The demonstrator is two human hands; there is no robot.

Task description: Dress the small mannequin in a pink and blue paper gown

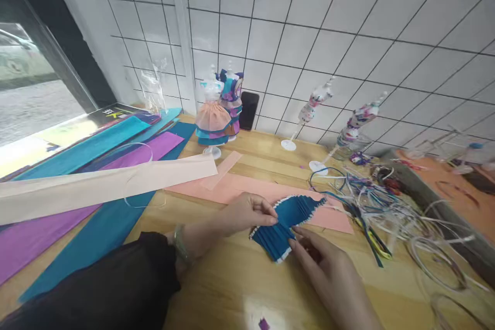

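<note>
A pleated strip of blue crepe paper point(296, 210) with white edging is pinched between my two hands, just above the wooden table. My left hand point(249, 212) grips its upper left side between thumb and fingers. On the lower right edge, the thumb and fingertips of my right hand point(325, 263) close on the folds. The strip looks twisted or gathered near its middle. Behind it lies a flat salmon-coloured strip point(255, 191), partly covered by my left hand and the blue piece.
Long strips in cream point(116, 180), purple point(42, 237) and teal point(96, 242) cover the left side. Small dress forms stand at the back, two in dresses point(212, 116). Tangled ribbons point(367, 191) and yellow-handled scissors point(377, 242) lie right. A phone point(248, 110) leans on the tiled wall.
</note>
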